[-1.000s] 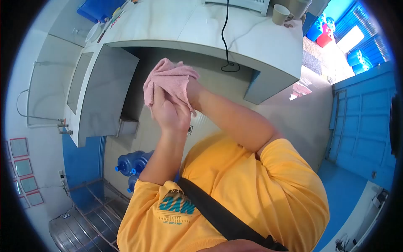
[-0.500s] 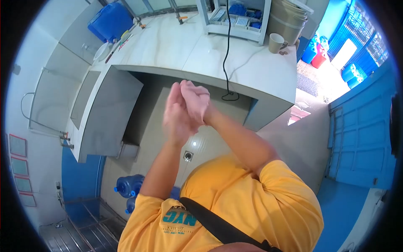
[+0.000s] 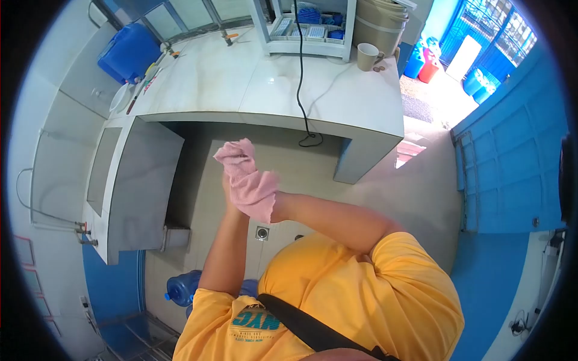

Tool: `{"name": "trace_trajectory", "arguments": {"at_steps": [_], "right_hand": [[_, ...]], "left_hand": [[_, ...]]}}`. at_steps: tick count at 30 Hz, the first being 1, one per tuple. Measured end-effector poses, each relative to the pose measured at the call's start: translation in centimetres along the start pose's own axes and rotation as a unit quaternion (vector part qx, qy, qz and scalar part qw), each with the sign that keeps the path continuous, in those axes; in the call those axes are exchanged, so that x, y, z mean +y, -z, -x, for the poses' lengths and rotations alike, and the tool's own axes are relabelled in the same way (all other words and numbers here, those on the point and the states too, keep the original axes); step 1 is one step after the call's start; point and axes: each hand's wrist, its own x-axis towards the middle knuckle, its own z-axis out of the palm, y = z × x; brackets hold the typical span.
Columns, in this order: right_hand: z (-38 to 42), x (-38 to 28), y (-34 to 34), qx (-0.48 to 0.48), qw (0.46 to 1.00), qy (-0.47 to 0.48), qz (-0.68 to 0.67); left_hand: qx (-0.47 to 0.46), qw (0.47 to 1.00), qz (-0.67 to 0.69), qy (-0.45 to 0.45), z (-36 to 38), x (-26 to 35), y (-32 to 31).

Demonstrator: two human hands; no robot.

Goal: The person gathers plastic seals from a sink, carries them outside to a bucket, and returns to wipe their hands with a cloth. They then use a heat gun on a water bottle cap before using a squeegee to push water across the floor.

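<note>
Head view: looking down past a yellow shirt crossed by a black strap. Both forearms raised and meeting in front of the chest, above the tiled floor and a round floor drain. Pink cloth draped over and bunched between the two hands, upper end sticking up free. Left hand mostly hidden behind the cloth, pressed against it; degree of closure cannot be told. Right hand wrapped by the cloth at the wrist end, fingers covered; closure likewise cannot be told. White marble surface beyond the hands, carrying a beige mug, a white rack and a black cable hanging over its front edge. Blue container at the far left of the surface. Blue water bottles on the floor, lower left. Blue door at right.
</note>
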Motion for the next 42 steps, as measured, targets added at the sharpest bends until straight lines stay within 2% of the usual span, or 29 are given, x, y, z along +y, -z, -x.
{"name": "trace_trajectory", "arguments": {"at_steps": [1,2,4,5,7,8,9,11,12,14,15,17,18,20,22,24,25,26,28,29,30,32,33,35,36,37,39,40,42], "right_hand": [[0.3,0.3,-0.2,-0.078,0.996,-0.001,0.041],[0.6,0.6,-0.3,-0.155,0.985,0.005,0.08],[0.9,5.9,4.0,-0.194,0.954,0.175,-0.149],[1.2,7.6,4.3,-0.196,0.954,0.17,-0.152],[2.2,10.1,4.4,-0.32,0.876,0.046,-0.358],[3.5,11.3,2.5,-0.319,0.876,0.046,-0.359],[5.2,12.5,-1.0,-0.248,0.917,0.058,-0.305],[6.5,14.7,-2.9,-0.176,0.948,0.076,-0.256],[6.4,15.7,-2.5,-0.052,0.946,0.114,-0.3],[2.8,17.3,5.5,-0.202,0.892,0.037,-0.403],[1.0,18.0,9.6,-0.266,0.859,-0.014,-0.438],[0.5,20.2,11.4,-0.182,0.879,-0.028,-0.44],[0.9,21.3,12.0,-0.138,0.888,-0.047,-0.437],[3.0,23.5,12.0,-0.07,0.898,-0.095,-0.423],[6.4,25.7,9.4,-0.053,0.91,-0.168,-0.376],[8.9,27.1,7.2,-0.053,0.913,-0.242,-0.324],[10.1,27.8,7.0,-0.138,0.919,-0.261,-0.261],[11.6,28.3,7.1,-0.226,0.909,-0.287,-0.198],[10.1,28.6,6.9,-0.401,0.848,-0.337,-0.082],[10.2,29.2,4.5,-0.375,0.839,-0.383,-0.097],[10.3,29.4,2.4,-0.324,0.842,-0.422,-0.088],[11.6,28.1,0.1,-0.257,0.838,-0.48,-0.044],[12.4,27.3,-0.9,-0.241,0.83,-0.503,-0.029],[13.8,25.2,-1.7,-0.221,0.816,-0.533,-0.022],[14.2,24.1,-1.9,-0.21,0.813,-0.543,-0.028],[14.4,23.2,-1.8,-0.198,0.813,-0.547,-0.033],[14.2,21.2,-0.3,-0.172,0.819,-0.546,-0.047],[14.1,19.9,0.8,-0.156,0.822,-0.544,-0.06],[14.3,16.9,3.9,-0.144,0.827,-0.517,-0.167]], "left_hand": [[-0.008,1.0,0.002,0.001,0.1,-0.9,-0.1],[-0.072,0.995,0.006,-0.066,0.2,-2.0,0.3],[-0.227,0.972,0.018,-0.063,0.2,-9.6,1.4],[-0.233,0.97,0.017,-0.062,0.3,-9.6,1.4],[-0.298,0.915,0.232,0.138,0.1,-8.3,1.6],[-0.333,0.901,0.246,0.126,-0.1,-6.9,2.1],[-0.333,0.902,0.245,0.125,-0.8,-5.4,2.5],[-0.372,0.734,0.534,0.194,-2.5,-2.7,3.1],[-0.376,0.634,0.649,0.187,-3.1,-1.5,3.0],[-0.29,0.683,0.631,0.227,-4.6,-3.8,0.4],[-0.29,0.801,0.506,0.138,-4.9,-4.0,-0.7],[-0.277,0.937,0.205,-0.053,-6.0,-3.6,-3.7],[-0.266,0.951,0.045,-0.151,-6.6,-3.5,-5.3],[-0.333,0.933,0.044,-0.128,-10.4,-4.7,-5.9],[-0.438,0.865,-0.092,-0.227,-11.9,-0.9,-7.0],[-0.415,0.817,-0.34,-0.212,-8.7,11.5,-7.7],[-0.411,0.763,-0.456,-0.205,-7.1,17.7,-8.2],[-0.366,0.731,-0.489,-0.304,-6.4,17.3,-10.5],[-0.24,0.672,-0.431,-0.553,-4.5,13.6,-15.2],[-0.139,0.627,-0.402,-0.653,-3.5,11.8,-17.6],[-0.248,0.699,-0.26,-0.618,-2.0,11.3,-18.5],[-0.474,0.734,0.024,-0.487,0.9,10.9,-19.6],[-0.581,0.698,0.147,-0.392,2.2,10.9,-19.9],[-0.75,0.556,0.324,-0.154,4.1,10.1,-20.2],[-0.765,0.527,0.333,-0.161,4.6,9.2,-20.2],[-0.676,0.584,0.271,-0.359,4.7,8.5,-20.2],[-0.542,0.609,0.212,-0.539,4.3,9.6,-19.1],[-0.629,0.581,0.144,-0.496,3.5,10.7,-18.3],[-0.707,0.539,0.079,-0.451,1.5,10.8,-18.8]]}}
